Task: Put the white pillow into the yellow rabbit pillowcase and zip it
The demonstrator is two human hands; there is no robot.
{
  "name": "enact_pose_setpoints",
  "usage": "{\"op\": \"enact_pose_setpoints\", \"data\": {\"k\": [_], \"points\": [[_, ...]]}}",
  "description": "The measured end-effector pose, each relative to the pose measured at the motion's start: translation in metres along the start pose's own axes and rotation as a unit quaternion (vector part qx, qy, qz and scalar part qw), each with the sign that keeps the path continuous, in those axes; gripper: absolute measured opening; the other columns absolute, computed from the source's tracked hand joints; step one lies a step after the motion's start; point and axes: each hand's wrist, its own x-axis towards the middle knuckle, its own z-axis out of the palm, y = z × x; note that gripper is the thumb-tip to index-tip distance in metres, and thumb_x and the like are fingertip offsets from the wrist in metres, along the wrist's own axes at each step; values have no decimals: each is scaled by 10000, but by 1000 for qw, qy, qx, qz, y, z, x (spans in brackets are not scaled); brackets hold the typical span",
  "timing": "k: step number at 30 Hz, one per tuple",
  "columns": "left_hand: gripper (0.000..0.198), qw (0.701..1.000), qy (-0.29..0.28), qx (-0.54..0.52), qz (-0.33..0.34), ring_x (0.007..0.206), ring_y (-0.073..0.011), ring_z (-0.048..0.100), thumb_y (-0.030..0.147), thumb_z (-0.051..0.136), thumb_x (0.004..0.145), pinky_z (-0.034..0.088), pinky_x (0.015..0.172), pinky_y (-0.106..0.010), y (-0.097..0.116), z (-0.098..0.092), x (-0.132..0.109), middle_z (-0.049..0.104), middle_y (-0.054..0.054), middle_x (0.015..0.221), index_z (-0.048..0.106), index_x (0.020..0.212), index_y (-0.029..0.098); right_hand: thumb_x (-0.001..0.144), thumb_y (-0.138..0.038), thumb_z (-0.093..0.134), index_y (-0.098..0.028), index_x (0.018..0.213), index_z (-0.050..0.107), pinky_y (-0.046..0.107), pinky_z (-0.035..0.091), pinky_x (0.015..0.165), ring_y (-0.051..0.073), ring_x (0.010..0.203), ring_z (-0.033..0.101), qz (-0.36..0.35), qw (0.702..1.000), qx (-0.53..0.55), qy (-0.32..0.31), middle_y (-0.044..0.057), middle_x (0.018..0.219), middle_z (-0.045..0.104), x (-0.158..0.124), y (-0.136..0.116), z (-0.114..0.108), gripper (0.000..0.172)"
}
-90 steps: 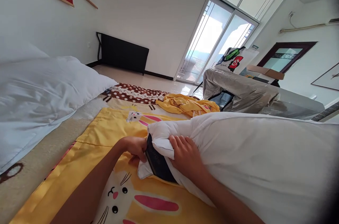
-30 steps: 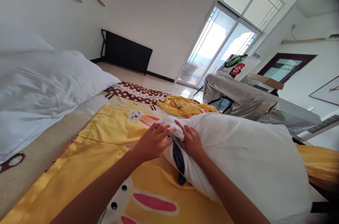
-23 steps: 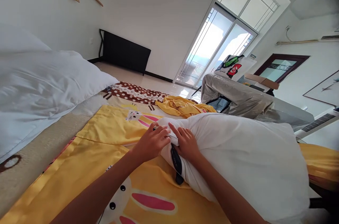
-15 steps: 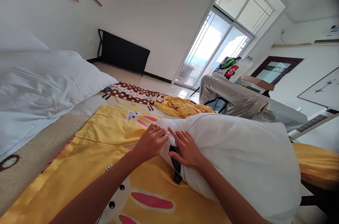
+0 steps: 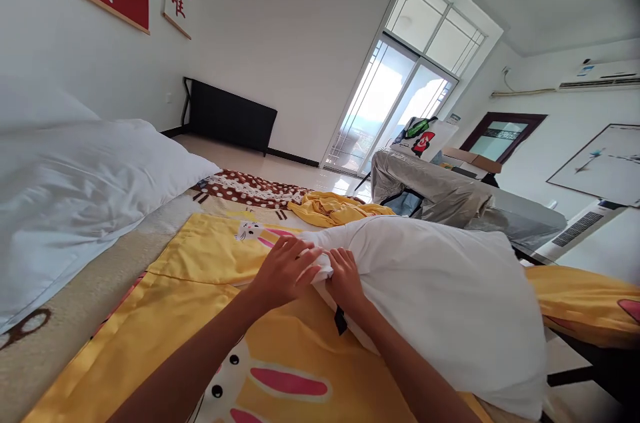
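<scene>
A big white pillow (image 5: 440,296) lies on a yellow rabbit-print sheet (image 5: 210,256) on the bed. At its near end the white cover is bunched together, and only a thin black strip (image 5: 341,320) of something dark shows in the opening. My left hand (image 5: 283,269) lies over that bunched end, fingers pressed on the white cloth. My right hand (image 5: 345,279) grips the cover edge right beside it, fingers curled into the fabric. The two hands nearly touch.
A second white pillow (image 5: 75,183) lies at the left. A crumpled yellow cloth (image 5: 335,206) and a brown dotted cloth (image 5: 245,186) sit at the bed's far end. Beyond are a silver-covered table (image 5: 450,193), a black radiator (image 5: 227,119) and a glass sliding door (image 5: 385,106).
The dark opening at the pillow's end has shrunk from a wide black patch to a thin strip as both hands drew the white cover together. The view has tilted a little.
</scene>
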Motion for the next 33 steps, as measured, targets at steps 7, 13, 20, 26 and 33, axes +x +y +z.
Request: {"op": "enact_pose_setpoints", "data": {"k": [7, 13, 20, 26, 33], "points": [[226, 1000, -22, 4, -8, 917, -200, 586, 130, 433, 876, 454, 816, -362, 0, -13, 7, 672, -82, 988, 584, 1040, 161, 604, -125, 452, -199, 703, 585, 335, 474, 715, 228, 774, 586, 17, 993, 110, -40, 69, 801, 663, 52, 78, -95, 181], [358, 991, -102, -82, 16, 1151, -209, 511, 221, 444, 912, 379, 982, -371, 30, -21, 14, 580, -85, 1268, 457, 1267, 172, 664, -164, 476, -219, 758, 635, 343, 512, 774, 240, 841, 645, -17, 987, 135, -87, 55, 866, 707, 55, 78, -143, 193], [264, 971, -176, -148, -63, 1042, -214, 515, 268, 490, 892, 350, 915, -371, 35, -21, 14, 625, -63, 1108, 498, 1144, 191, 731, -161, 474, -233, 914, 675, 342, 507, 882, 235, 995, 636, -54, 977, 159, -130, 53, 1005, 702, 45, 60, -159, 281], [90, 968, -248, -32, 14, 931, -221, 493, 247, 465, 849, 298, 831, -409, 29, -19, 10, 616, -46, 925, 524, 880, 187, 751, -159, 487, -225, 982, 667, 344, 517, 858, 241, 993, 632, -65, 970, 177, -154, 65, 1038, 691, 39, 57, -153, 300], [125, 962, -253, -97, -30, 833, -166, 498, 130, 430, 801, 292, 825, -349, 14, -21, 11, 615, -20, 843, 529, 737, 171, 753, -170, 489, -228, 915, 659, 339, 522, 804, 229, 921, 635, -56, 967, 190, -160, 58, 984, 695, 38, 55, -153, 242]]}}
